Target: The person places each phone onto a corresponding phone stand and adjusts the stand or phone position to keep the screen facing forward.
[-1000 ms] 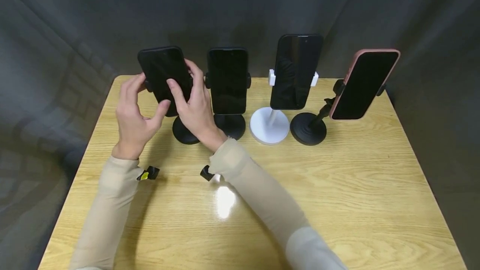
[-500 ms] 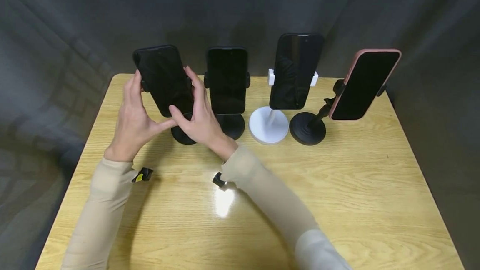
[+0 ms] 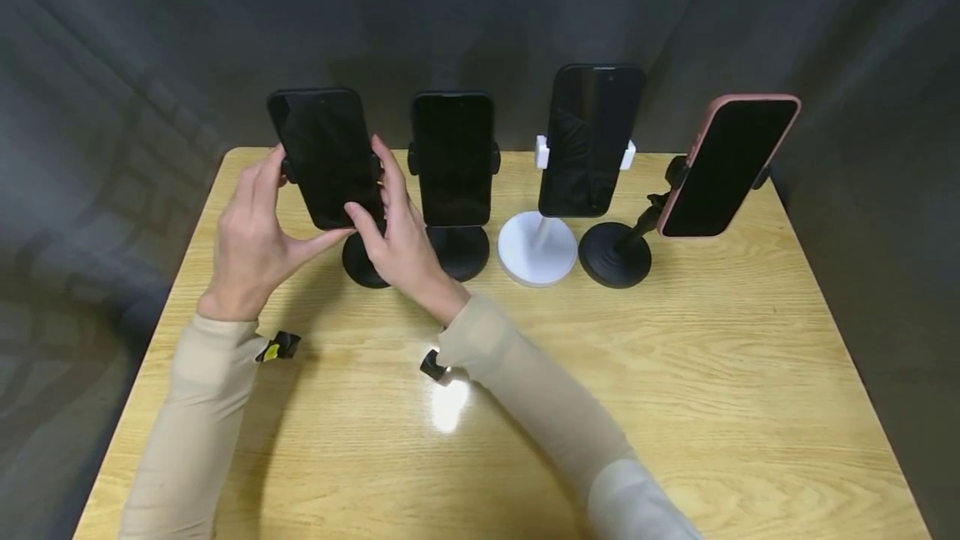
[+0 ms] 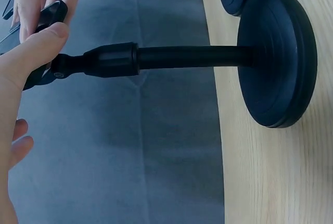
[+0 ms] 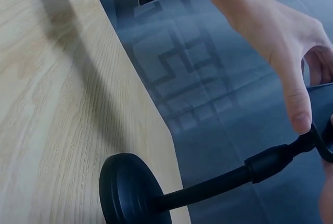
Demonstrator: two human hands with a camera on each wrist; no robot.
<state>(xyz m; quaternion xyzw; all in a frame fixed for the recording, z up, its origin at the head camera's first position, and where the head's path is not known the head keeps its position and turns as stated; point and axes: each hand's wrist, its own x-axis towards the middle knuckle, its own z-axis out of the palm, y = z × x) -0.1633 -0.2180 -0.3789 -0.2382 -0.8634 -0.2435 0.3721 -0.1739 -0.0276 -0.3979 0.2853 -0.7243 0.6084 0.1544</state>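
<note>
In the head view a black smartphone (image 3: 326, 161) sits upright, slightly tilted, in a black phone stand (image 3: 365, 261) at the far left of a row. My left hand (image 3: 251, 236) holds its left side, fingers behind the edge and thumb at the bottom edge. My right hand (image 3: 405, 248) grips the lower right side, thumb over the screen's lower part and fingers behind. Part of the stand's clamp is hidden by the phone and hands. The left wrist view shows the stand's pole (image 4: 192, 56) and round base (image 4: 278, 60) on the table.
Rightward stand a second black phone (image 3: 453, 161) on a black stand, a black phone (image 3: 592, 144) in a white-clamped stand with a white base (image 3: 537, 248), and a pink-cased phone (image 3: 729, 169) on a black stand. A grey curtain (image 3: 480, 15) hangs behind the wooden table (image 3: 712, 407).
The left phone turned a little to the left, then became slightly more upright. My left thumb moved down to its bottom edge, and my right hand shifted lower on its right side.
</note>
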